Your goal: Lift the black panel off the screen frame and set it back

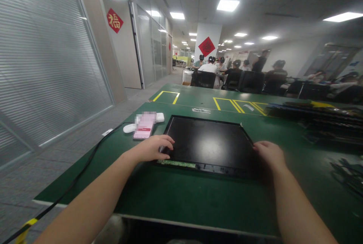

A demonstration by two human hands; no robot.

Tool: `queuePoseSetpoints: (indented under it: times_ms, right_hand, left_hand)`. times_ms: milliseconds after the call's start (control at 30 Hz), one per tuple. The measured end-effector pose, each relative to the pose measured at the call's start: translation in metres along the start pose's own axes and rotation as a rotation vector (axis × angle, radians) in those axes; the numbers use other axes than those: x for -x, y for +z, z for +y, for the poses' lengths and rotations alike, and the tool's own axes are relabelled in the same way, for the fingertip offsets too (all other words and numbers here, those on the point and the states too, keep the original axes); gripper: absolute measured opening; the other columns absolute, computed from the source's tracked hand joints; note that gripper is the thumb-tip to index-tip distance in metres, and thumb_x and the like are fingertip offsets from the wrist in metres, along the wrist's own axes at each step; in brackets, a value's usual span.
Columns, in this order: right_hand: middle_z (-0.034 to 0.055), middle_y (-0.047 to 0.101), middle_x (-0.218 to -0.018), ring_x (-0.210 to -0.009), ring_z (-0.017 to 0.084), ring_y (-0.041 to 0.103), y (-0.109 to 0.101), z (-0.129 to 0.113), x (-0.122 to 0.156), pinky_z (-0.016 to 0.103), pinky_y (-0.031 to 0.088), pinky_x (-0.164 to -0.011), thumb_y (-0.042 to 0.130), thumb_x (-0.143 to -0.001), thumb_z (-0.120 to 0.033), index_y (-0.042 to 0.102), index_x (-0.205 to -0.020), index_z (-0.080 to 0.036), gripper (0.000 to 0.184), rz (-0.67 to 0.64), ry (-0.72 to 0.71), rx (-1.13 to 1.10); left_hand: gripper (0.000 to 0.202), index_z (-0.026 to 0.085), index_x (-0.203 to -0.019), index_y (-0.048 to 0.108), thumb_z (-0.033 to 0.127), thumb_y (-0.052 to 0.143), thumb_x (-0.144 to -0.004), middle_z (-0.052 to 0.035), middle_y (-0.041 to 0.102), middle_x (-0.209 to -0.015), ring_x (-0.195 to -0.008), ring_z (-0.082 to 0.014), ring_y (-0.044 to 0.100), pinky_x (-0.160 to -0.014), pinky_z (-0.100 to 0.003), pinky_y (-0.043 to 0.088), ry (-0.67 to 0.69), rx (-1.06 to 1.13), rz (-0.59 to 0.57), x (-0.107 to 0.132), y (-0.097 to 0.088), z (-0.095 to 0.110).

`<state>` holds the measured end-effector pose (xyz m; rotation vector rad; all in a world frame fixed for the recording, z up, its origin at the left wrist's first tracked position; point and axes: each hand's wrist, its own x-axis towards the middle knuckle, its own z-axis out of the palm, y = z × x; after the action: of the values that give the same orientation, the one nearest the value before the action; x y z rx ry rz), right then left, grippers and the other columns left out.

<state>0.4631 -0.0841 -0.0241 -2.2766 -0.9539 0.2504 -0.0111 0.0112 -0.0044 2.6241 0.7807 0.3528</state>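
Note:
A black flat display panel [210,142] lies face up on the green table [159,195], with a green circuit strip [177,163] along its near edge. My left hand [157,147] is at the panel's left edge, thumb and fingers curled round the frame. On the opposite side, my right hand [269,153] pinches the right edge, its fingertips partly hidden. A pink phone [144,128] lies beyond my left hand, next to white rounded objects.
Dark stacked panels [320,121] and blurred black cables [348,176] lie on the right. Yellow tape outlines [235,106] mark the far side. A black cable [85,168] runs over the left edge. Several people sit at tables beyond, with black chairs [203,79] nearby.

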Motion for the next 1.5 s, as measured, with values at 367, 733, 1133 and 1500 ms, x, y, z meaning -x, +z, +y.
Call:
queuePoseSetpoints:
  times_ms: [367, 733, 1133, 1500]
  right_hand:
    - [0.0061, 0.076, -0.086, -0.087, 0.025, 0.064, 0.000, 0.001, -0.001, 0.033, 0.042, -0.072, 0.056, -0.072, -0.035, 0.074, -0.079, -0.022, 0.023, -0.025, -0.005, 0.008]
    - [0.0067, 0.076, -0.082, -0.084, 0.025, 0.065, 0.001, 0.000, -0.001, 0.033, 0.043, -0.069, 0.056, -0.070, -0.035, 0.074, -0.075, -0.022, 0.023, -0.014, -0.024, -0.008]
    - [0.0065, 0.075, -0.084, -0.082, 0.025, 0.065, 0.002, 0.002, -0.001, 0.033, 0.043, -0.068, 0.056, -0.070, -0.035, 0.075, -0.075, -0.022, 0.023, 0.003, -0.035, -0.007]
    - [0.0065, 0.075, -0.084, -0.081, 0.024, 0.064, 0.005, 0.006, -0.007, 0.032, 0.043, -0.068, 0.056, -0.071, -0.037, 0.076, -0.077, -0.022, 0.025, 0.002, -0.057, 0.024]
  left_hand:
    - [0.040, 0.020, -0.125, 0.066, 0.036, 0.056, -0.090, -0.0141, 0.062, -0.135, -0.126, -0.0297, 0.056, -0.109, -0.046, 0.042, -0.203, -0.134, 0.191, -0.007, 0.016, -0.012]
    - [0.035, 0.019, -0.119, 0.070, 0.027, 0.052, -0.090, -0.0134, 0.067, -0.129, -0.122, -0.0294, 0.060, -0.106, -0.045, 0.046, -0.226, -0.181, 0.213, -0.010, 0.017, -0.006]
    - [0.046, 0.018, -0.113, 0.072, 0.008, 0.041, -0.081, -0.0114, 0.068, -0.126, -0.119, -0.0267, 0.061, -0.108, -0.043, 0.045, -0.237, -0.135, 0.219, -0.013, 0.018, -0.008]
    - [0.052, 0.020, -0.112, 0.070, 0.001, 0.038, -0.075, -0.0096, 0.065, -0.132, -0.123, -0.0283, 0.058, -0.107, -0.044, 0.043, -0.265, -0.165, 0.193, -0.016, 0.020, -0.007]
